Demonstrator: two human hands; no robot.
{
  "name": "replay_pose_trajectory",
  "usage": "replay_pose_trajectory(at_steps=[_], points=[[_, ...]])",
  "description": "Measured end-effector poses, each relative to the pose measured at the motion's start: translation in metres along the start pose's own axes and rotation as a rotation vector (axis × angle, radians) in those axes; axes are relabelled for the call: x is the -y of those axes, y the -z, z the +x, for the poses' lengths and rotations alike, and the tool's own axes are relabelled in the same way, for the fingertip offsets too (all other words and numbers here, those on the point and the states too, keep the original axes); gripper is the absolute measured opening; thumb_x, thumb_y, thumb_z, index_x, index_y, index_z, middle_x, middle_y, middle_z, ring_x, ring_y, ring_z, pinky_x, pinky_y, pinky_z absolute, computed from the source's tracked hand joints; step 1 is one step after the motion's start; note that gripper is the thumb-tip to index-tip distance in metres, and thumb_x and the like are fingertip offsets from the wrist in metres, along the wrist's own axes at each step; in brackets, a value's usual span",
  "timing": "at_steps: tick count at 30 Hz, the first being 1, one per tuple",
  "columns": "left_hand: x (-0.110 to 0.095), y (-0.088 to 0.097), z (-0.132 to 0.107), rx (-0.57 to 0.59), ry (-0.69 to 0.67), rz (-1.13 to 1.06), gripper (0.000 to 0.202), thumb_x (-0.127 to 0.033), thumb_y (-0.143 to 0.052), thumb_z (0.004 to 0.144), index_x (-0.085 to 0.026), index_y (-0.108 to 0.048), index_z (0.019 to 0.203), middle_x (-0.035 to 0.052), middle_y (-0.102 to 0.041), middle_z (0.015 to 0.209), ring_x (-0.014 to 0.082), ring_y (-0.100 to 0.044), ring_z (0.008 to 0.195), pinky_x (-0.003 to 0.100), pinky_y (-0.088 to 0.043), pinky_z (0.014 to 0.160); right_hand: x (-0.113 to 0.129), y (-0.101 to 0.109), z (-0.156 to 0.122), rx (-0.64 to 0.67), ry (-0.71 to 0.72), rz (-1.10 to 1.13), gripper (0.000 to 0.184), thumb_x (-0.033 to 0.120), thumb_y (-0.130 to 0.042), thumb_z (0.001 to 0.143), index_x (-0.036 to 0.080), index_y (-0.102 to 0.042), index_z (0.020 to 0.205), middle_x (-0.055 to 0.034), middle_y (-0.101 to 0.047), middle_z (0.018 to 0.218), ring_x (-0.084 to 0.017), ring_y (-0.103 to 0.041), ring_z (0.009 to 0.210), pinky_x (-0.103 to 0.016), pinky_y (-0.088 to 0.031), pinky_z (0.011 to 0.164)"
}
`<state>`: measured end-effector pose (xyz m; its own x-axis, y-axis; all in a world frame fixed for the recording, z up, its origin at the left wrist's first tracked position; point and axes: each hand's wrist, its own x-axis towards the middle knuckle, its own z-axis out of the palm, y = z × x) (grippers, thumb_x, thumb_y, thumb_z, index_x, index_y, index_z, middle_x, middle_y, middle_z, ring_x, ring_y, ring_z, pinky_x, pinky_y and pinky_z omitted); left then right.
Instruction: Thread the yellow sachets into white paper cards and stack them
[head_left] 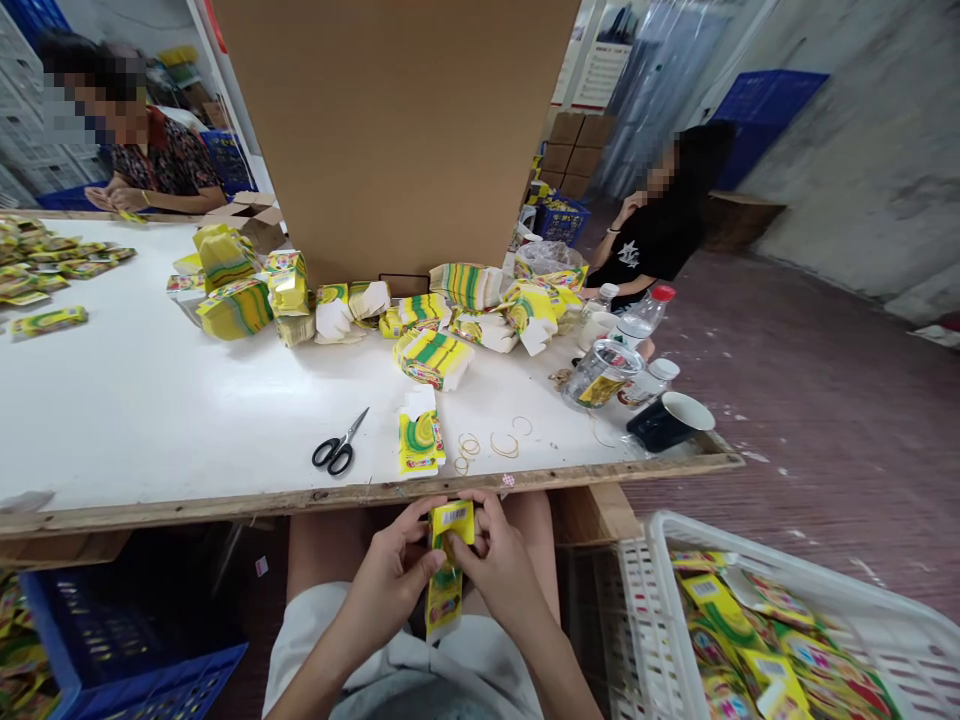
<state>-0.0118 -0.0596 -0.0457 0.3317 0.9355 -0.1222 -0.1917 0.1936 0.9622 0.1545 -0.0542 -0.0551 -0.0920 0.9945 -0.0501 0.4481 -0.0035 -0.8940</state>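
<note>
Just below the table's front edge, a small yellow-green printed carton (pixel 448 590) with a barcode at its upper end is held above the lap. My left hand (pixel 401 560) grips its left side, thumb across the front. On the right side, my right hand (pixel 491 555) has its fingers closed on the upper part, thumb on the face. Whether anything is inside the carton is hidden. On the table ahead lies a flat yellow carton (pixel 421 440) with a white flap. Black-handled scissors (pixel 335 452) rest to its left, and several rubber bands (pixel 469 447) lie to its right.
Bundled flat cartons (pixel 433 357) line the back before a tall cardboard sheet (pixel 397 130). A dark mug (pixel 670 421), a jar (pixel 600 375) and bottles stand right. A white basket (pixel 660 580) and a blue crate (pixel 142 640) flank me. Two people sit beyond the table.
</note>
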Motion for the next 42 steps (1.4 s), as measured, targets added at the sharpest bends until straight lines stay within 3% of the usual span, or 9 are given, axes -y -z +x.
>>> replay_pose_trajectory(at_steps=[4,11,18,25,31,37,42], points=[[-0.001,0.002,0.000,-0.017,0.005,0.009,0.052,-0.032,-0.069,0.083,-0.017,-0.055,0.131,0.0140,-0.072,0.114,0.0276,-0.068,0.105,0.035,-0.053,0.089,0.003,0.001,0.002,-0.033,0.011,0.054,0.037,0.022,-0.061,0.080,0.023,-0.054,0.116,0.0098,-0.041,0.057,-0.013,-0.042,0.051,-0.022,-0.033,0.052],[-0.011,0.008,0.002,0.019,0.064,-0.077,0.065,-0.041,-0.072,0.081,-0.018,-0.049,0.137,0.0143,-0.074,0.111,0.0284,-0.069,0.101,0.035,-0.054,0.083,0.005,0.017,0.000,0.096,-0.012,0.263,0.037,0.032,-0.063,0.083,0.021,-0.054,0.117,0.0097,-0.037,0.061,-0.011,-0.038,0.054,-0.021,-0.034,0.054],[-0.017,-0.001,0.000,0.022,0.080,-0.100,0.063,-0.037,-0.075,0.079,-0.018,-0.052,0.134,0.0130,-0.076,0.104,0.0239,-0.073,0.086,0.030,-0.055,0.076,0.004,0.010,-0.003,0.068,-0.011,0.071,0.038,0.026,-0.063,0.079,0.024,-0.053,0.116,0.0059,-0.055,0.065,-0.012,-0.046,0.053,-0.021,-0.035,0.050],[-0.013,-0.001,-0.005,0.006,0.047,-0.072,0.057,-0.034,-0.071,0.082,-0.018,-0.053,0.133,0.0123,-0.075,0.107,0.0243,-0.071,0.094,0.031,-0.055,0.081,0.012,0.009,-0.002,0.032,-0.023,0.020,0.035,0.023,-0.064,0.077,0.026,-0.055,0.110,0.0035,-0.066,0.071,-0.016,-0.059,0.059,-0.023,-0.043,0.054],[-0.012,-0.003,-0.004,0.013,0.057,-0.060,0.053,-0.034,-0.072,0.081,-0.017,-0.056,0.128,0.0119,-0.076,0.106,0.0252,-0.071,0.095,0.032,-0.055,0.082,0.010,0.011,-0.003,0.024,-0.029,0.097,0.031,0.022,-0.064,0.076,0.025,-0.055,0.105,0.0046,-0.065,0.068,-0.016,-0.061,0.058,-0.023,-0.044,0.054],[-0.008,-0.007,-0.003,-0.021,0.040,0.020,0.053,-0.038,-0.073,0.078,-0.017,-0.060,0.125,0.0133,-0.075,0.110,0.0275,-0.070,0.101,0.034,-0.055,0.086,0.015,0.006,-0.005,-0.020,-0.062,0.002,0.034,0.016,-0.064,0.074,0.027,-0.054,0.104,0.0038,-0.066,0.072,-0.017,-0.061,0.060,-0.023,-0.043,0.054],[-0.013,0.000,-0.002,-0.053,0.060,-0.028,0.054,-0.036,-0.076,0.076,-0.017,-0.060,0.124,0.0137,-0.075,0.109,0.0278,-0.071,0.097,0.034,-0.057,0.082,0.014,0.015,-0.003,0.030,-0.034,0.140,0.037,0.026,-0.065,0.080,0.024,-0.058,0.116,0.0038,-0.061,0.070,-0.015,-0.056,0.060,-0.023,-0.043,0.055]])
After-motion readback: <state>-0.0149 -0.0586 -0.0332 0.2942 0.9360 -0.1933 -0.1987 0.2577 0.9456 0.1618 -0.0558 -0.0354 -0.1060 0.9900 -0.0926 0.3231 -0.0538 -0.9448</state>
